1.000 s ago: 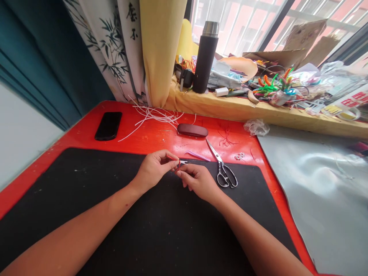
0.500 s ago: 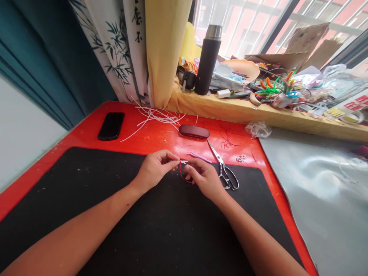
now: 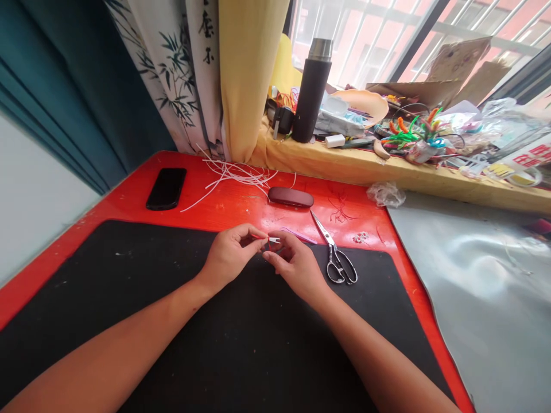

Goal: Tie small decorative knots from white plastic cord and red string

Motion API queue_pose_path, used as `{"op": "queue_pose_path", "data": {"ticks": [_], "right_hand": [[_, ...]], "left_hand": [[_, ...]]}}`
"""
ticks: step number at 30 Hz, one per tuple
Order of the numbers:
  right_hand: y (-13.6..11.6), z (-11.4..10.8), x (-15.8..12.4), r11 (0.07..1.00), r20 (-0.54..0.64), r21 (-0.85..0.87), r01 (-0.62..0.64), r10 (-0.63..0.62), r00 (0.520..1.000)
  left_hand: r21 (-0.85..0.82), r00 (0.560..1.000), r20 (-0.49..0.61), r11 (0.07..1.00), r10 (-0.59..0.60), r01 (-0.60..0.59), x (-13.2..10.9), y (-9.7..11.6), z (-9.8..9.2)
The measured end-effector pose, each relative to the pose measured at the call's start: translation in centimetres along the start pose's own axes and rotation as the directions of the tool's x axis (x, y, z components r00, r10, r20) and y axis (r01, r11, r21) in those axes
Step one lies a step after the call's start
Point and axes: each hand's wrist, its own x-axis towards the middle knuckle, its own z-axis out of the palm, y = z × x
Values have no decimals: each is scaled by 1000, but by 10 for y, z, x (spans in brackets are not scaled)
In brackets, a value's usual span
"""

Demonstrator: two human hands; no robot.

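Observation:
My left hand (image 3: 230, 255) and my right hand (image 3: 295, 265) meet over the far edge of a black mat (image 3: 172, 321). Both pinch a small white piece (image 3: 274, 240) with thin red thread on it, held between their fingertips. The thread itself is mostly hidden by my fingers. A pink strip (image 3: 301, 235) lies just beyond my right hand. Metal scissors (image 3: 336, 255) lie shut to the right of my right hand, partly on the mat.
The mat lies on a red table (image 3: 129, 201) with a black phone (image 3: 166, 188), white cords (image 3: 232, 172), a dark red case (image 3: 290, 197) and red thread scraps (image 3: 340, 206). A black flask (image 3: 312, 92) and craft clutter fill the sill. Silvery sheet (image 3: 482, 275) at right.
My right hand drew the red thread loop back in toward the white piece; the loop below my fingers no longer shows. My left hand stayed put.

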Motion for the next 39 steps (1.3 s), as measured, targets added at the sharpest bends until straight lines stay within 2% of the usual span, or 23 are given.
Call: {"op": "queue_pose_path", "data": {"ticks": [5,13,16,20,24,30,39], "right_hand": [[-2,0,-3,989,-25,118,-90,93,995],[-17,-4,-9,935,152,267,-233,198,968],[-15,-3,-12,920,202,303,-249,194,960],[-10,-1,-16,946,247,242,-218,157,956],[-8,0,-16,971,187,177,-159,125,974],[-7,-3,-9,971,47,227,-81,73,996],[-5,9,-7,987,-18,156,-36,40,999]], "left_hand": [[-44,998,-56,999,-20,18,1,-1,-2],[-53,999,-45,998,-25,22,2,1,-3],[-50,999,-41,998,-27,25,2,2,-3],[-46,999,-40,999,-16,14,1,2,-3],[-34,999,-43,999,-6,5,0,3,-3],[-51,998,-51,998,25,-28,-2,3,-1],[11,996,-50,997,73,-73,-4,2,1]]}}
